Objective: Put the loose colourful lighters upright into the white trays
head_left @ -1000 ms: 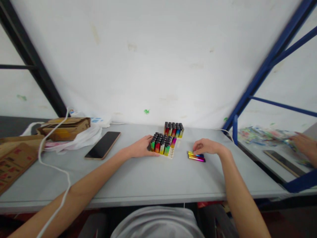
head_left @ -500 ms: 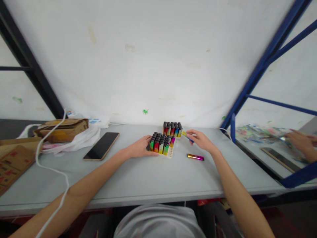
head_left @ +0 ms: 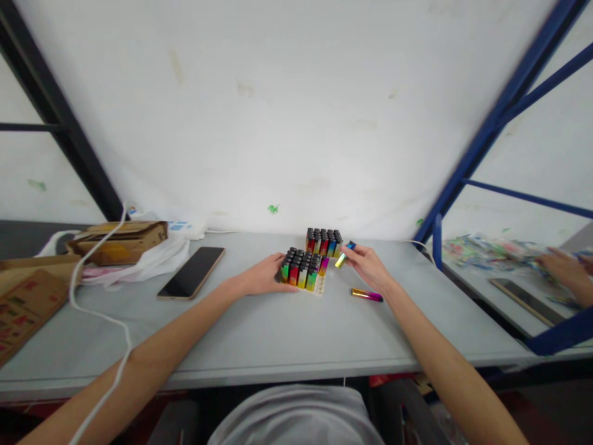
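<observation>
My left hand is wrapped around the left side of a white tray that holds several upright lighters with black tops. A few round slots show bare at the tray's right side. Between the fingertips of my right hand is a yellow and blue lighter, tilted with its yellow end down, just right of the tray and apart from it. A gold and purple lighter lies flat on the table below my right hand. Behind the tray stands a second block of upright lighters.
A phone lies on the left of the table. Cardboard boxes, a white plastic bag and a white cable are farther left. A blue frame stands at right; beyond it, another person's hand is above colourful packets.
My right hand has turned the yellow and blue lighter so its yellow end points down, and moved it slightly left and nearer the tray. My left hand stays on the tray.
</observation>
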`<action>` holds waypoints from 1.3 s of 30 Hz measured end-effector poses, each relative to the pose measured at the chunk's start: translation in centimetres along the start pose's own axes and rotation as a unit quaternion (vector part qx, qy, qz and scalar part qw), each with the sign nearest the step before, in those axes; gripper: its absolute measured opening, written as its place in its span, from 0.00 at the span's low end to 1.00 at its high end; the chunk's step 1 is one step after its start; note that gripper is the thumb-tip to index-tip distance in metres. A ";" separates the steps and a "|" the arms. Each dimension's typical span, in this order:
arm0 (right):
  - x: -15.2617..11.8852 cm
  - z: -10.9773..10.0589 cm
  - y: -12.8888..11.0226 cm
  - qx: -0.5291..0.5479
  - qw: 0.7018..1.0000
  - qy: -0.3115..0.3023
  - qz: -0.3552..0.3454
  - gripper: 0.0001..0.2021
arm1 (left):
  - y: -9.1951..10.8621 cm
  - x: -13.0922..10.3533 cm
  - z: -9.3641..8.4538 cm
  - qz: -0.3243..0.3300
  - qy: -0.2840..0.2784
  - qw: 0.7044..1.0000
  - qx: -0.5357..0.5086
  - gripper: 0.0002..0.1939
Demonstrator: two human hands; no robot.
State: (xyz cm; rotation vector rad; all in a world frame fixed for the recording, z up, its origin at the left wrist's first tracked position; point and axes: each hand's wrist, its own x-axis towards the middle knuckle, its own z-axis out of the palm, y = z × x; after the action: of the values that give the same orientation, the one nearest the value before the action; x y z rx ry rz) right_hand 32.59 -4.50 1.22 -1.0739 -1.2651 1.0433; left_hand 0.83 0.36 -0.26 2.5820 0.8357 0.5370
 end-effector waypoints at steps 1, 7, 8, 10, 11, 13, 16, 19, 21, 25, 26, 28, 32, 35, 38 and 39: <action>0.0 0.1 0.2 -0.008 1.000 -0.002 -0.002 0.24 | 0.1 0.0 0.0 0.002 -0.002 1.000 -0.002 0.39; -0.2 0.9 0.5 -0.035 0.998 -0.051 -0.019 0.27 | 0.3 -0.1 -0.2 0.004 -0.014 1.000 0.004 0.36; -0.3 1.1 0.4 -0.032 0.998 -0.053 -0.013 0.26 | 0.3 0.0 -0.2 0.006 -0.014 1.000 0.004 0.35; -0.5 1.5 0.2 -0.042 0.998 -0.037 0.003 0.27 | 0.3 0.0 -0.2 0.008 -0.015 1.000 0.002 0.35; -0.6 1.7 0.2 -0.058 0.998 -0.023 0.004 0.27 | 0.3 0.0 -0.2 0.008 -0.014 1.000 0.000 0.35; -0.7 2.1 0.2 -0.105 0.994 0.009 -0.018 0.28 | 0.4 0.0 -0.3 0.005 -0.010 1.000 -0.005 0.35; -0.8 2.6 0.6 -0.186 0.979 0.053 -0.065 0.30 | 0.4 0.0 -0.3 0.004 -0.005 1.000 -0.010 0.36; -0.9 2.9 1.1 -0.248 0.962 0.083 -0.079 0.29 | 0.3 0.0 -0.2 0.005 -0.010 1.000 -0.004 0.37; -0.9 3.0 1.3 -0.276 0.953 0.089 -0.084 0.27 | 0.3 0.0 -0.2 0.001 -0.013 1.000 -0.001 0.38; -0.9 3.1 1.3 -0.298 0.946 0.080 -0.096 0.25 | 0.1 0.0 -0.1 -0.002 -0.010 1.000 0.000 0.40; -0.9 3.1 1.2 -0.297 0.947 0.073 -0.097 0.26 | 0.1 0.0 0.0 -0.002 -0.009 1.000 0.001 0.40; -1.1 3.2 1.0 -0.285 0.952 0.054 -0.097 0.26 | 0.1 -0.1 -0.1 -0.001 -0.007 1.000 0.001 0.40; -1.7 3.2 -0.1 -0.236 0.967 -0.004 -0.096 0.23 | 0.1 -0.1 -0.1 0.002 -0.006 1.000 -0.002 0.41; -2.1 2.9 -1.2 -0.289 0.946 -0.035 -0.141 0.22 | 0.0 0.0 0.0 -0.002 0.001 1.000 -0.008 0.42; -2.3 2.6 -2.0 -0.400 0.887 -0.030 -0.228 0.22 | 0.0 0.0 0.0 -0.003 0.001 1.000 -0.009 0.42; -2.3 2.5 -2.0 -0.426 0.872 -0.034 -0.237 0.23 | 0.0 0.0 0.0 -0.003 0.000 1.000 -0.009 0.41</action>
State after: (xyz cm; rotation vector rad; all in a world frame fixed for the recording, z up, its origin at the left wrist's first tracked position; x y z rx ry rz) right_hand 30.00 -7.08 2.81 -1.2567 -2.0014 0.1040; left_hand 0.80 0.33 -0.29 2.5628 0.8354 0.5413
